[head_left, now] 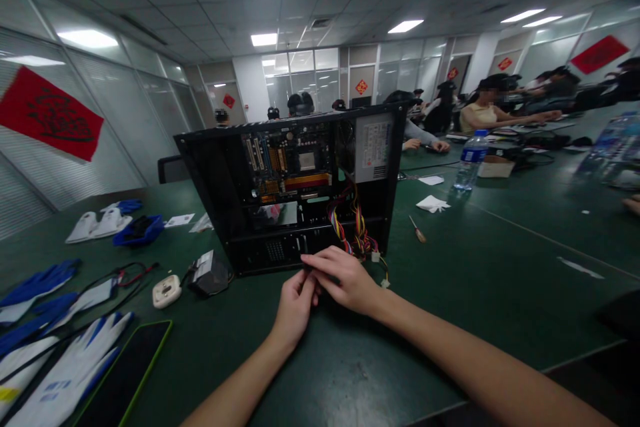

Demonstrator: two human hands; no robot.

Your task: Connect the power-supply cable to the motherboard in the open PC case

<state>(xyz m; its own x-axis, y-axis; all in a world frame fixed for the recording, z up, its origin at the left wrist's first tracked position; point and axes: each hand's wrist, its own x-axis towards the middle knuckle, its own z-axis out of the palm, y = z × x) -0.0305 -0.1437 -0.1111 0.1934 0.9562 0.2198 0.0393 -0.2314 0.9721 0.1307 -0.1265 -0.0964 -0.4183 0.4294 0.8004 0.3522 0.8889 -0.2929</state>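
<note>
An open black computer case (260, 240) stands on the table, its inside facing me. A motherboard (290, 163) is fixed in it, and a power supply (373, 147) sits at its upper right. Bundled coloured cables (357, 223) hang from the supply, and white plugs rest by the case's lower edge. Just in front of that edge, my left hand (294, 310) and my right hand (353, 280) meet at the fingertips. The left fingers are curled closed. My right hand is bent over them, thumb and fingers drawn together. Whatever lies between them is hidden.
Left of the case are a dark boxy part (209, 275), a white round-cornered device (167, 291), gloves (75, 370) and a green-edged phone (127, 373). To the right are a small brush (418, 231), crumpled tissue (432, 204) and a water bottle (470, 161). Other people sit beyond.
</note>
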